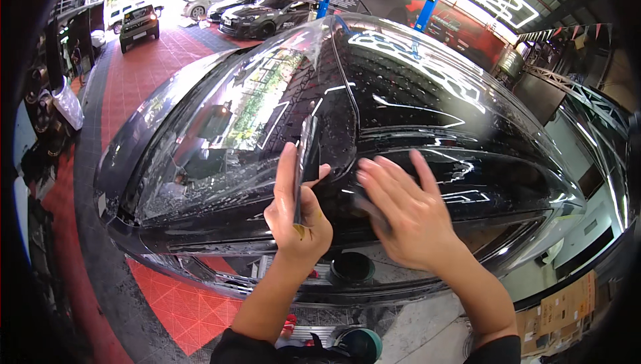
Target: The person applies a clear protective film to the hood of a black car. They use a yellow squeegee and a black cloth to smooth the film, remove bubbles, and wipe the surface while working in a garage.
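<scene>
Black wet car body [414,104] carries the flat open right hand [407,210], blurred, while the left hand [298,214] grips a thin squeegee [306,157].

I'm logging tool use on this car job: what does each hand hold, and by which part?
The left hand grips a thin dark squeegee by its lower end. The right hand presses flat on the wet car body, holding nothing visible.

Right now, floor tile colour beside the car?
Red floor tiles, clearest in the head view.
</scene>
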`<action>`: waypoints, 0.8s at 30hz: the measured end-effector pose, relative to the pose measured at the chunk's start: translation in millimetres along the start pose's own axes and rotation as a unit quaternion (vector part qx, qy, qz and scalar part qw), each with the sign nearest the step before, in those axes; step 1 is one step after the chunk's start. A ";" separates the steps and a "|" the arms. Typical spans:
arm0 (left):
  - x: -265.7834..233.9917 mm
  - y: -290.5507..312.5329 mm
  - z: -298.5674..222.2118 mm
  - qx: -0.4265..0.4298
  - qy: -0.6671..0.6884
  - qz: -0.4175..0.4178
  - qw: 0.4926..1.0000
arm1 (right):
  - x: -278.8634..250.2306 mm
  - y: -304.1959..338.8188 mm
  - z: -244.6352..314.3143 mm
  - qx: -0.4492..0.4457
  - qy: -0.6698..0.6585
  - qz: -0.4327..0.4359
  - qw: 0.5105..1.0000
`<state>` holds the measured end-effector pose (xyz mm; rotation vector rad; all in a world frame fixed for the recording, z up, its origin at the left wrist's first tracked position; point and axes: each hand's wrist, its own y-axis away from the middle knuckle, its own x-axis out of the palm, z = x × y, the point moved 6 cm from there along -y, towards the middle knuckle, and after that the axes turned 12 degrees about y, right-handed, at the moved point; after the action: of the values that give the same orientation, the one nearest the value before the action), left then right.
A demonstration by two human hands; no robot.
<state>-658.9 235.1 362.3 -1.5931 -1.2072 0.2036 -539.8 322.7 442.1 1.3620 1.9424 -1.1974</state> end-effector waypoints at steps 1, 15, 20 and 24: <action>0.0 1.3 3.6 0.004 0.006 -0.019 1.000 | 4.3 -13.4 4.6 -0.007 -0.017 0.006 1.000; -21.2 9.0 16.3 -0.125 0.070 -0.033 0.989 | 2.2 6.3 -20.1 0.036 0.046 0.001 0.998; -9.6 16.8 26.0 -0.166 0.041 -0.040 0.984 | 6.7 3.0 -15.0 0.084 0.031 0.000 0.996; -32.1 7.3 19.6 -0.219 -0.056 -0.071 0.971 | 11.8 -6.2 -9.4 0.057 -0.011 -0.068 0.996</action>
<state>-682.6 223.5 334.6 -1.8809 -1.5247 -0.0743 -549.2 335.9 440.1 1.2826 2.0055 -1.4019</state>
